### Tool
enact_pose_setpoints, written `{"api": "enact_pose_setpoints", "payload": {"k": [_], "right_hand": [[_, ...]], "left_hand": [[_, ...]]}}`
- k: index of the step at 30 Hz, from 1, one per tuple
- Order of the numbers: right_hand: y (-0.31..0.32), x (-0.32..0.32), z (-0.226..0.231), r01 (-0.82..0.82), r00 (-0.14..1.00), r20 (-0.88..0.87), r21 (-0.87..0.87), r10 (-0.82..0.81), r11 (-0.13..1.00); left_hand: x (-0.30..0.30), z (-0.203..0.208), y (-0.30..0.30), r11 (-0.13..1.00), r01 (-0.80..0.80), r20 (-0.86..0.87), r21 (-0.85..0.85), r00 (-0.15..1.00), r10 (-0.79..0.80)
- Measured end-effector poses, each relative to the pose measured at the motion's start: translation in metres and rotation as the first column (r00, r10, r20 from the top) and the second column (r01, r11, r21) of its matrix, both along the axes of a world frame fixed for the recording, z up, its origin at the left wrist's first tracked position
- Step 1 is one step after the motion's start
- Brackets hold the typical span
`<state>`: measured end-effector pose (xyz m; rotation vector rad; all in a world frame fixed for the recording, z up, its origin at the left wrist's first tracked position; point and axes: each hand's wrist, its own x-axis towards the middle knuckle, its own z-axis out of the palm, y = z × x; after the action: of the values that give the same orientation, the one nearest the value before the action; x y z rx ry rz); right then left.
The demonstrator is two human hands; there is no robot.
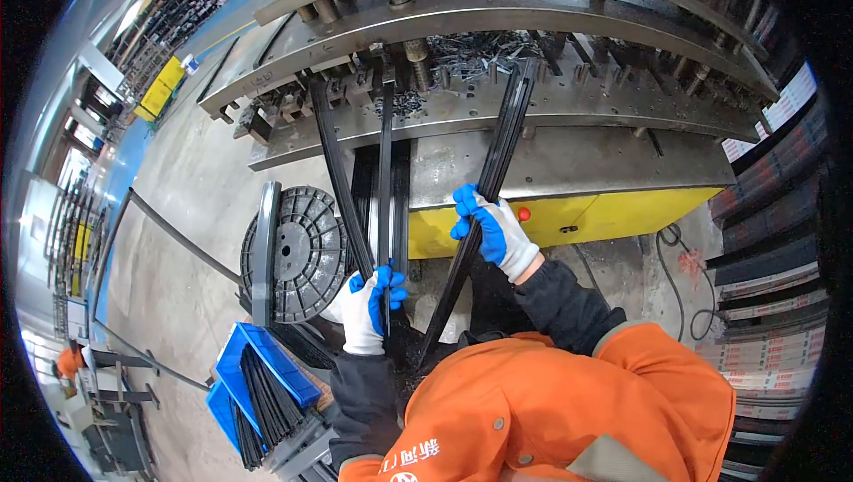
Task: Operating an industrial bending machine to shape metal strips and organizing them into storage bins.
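Note:
My left hand (pixel 362 315), in a white glove with blue-coated fingers, is closed round a long black strip (pixel 385 153). A second black strip (pixel 334 158) slants down to the same hand; whether the fingers wrap it too is hard to make out. My right hand (pixel 502 233), gloved alike, grips a grooved black profile (pixel 508 131) partway along. The far ends of all three pieces lie at the steel press tooling (pixel 586 113). The profile's near end runs down toward my orange jacket.
Dark metal scraps (pixel 480 57) lie between the tooling plates. Below is a yellow machine base (pixel 613 215) with a red knob (pixel 524 214). At left stand a black reel (pixel 298 255) and a blue bin (pixel 235 353) of black strips. Stacked profiles (pixel 769 278) line the right side.

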<state>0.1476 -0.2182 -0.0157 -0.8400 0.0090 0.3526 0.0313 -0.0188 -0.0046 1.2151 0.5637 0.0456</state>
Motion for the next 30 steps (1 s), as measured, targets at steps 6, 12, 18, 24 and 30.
{"api": "enact_pose_setpoints", "payload": {"k": [6,12,18,24,30], "right_hand": [[0.006,0.005,-0.02,-0.055,0.998,0.039,0.072,0.052,0.996],[0.028,0.019,-0.005,-0.103,0.993,0.064,-0.019,0.104,0.995],[0.087,0.055,0.011,-0.129,0.992,-0.021,-0.127,0.128,0.983],[0.081,0.06,0.022,-0.203,0.954,0.175,-0.215,0.243,0.955],[0.056,0.037,-0.01,-0.009,0.728,0.665,-0.235,0.168,0.972]], "left_hand": [[0.025,0.019,-0.017,0.996,-0.036,0.068,0.08,0.997,0.031],[0.029,0.02,-0.015,1.0,-0.02,0.066,-0.008,0.998,0.02],[0.02,0.05,-0.017,0.997,0.006,0.073,0.08,0.997,-0.012],[-0.009,0.048,-0.003,0.987,0.047,0.055,0.155,0.997,-0.057],[-0.025,-0.004,0.022,0.993,0.101,0.094,0.057,0.99,-0.106]]}}
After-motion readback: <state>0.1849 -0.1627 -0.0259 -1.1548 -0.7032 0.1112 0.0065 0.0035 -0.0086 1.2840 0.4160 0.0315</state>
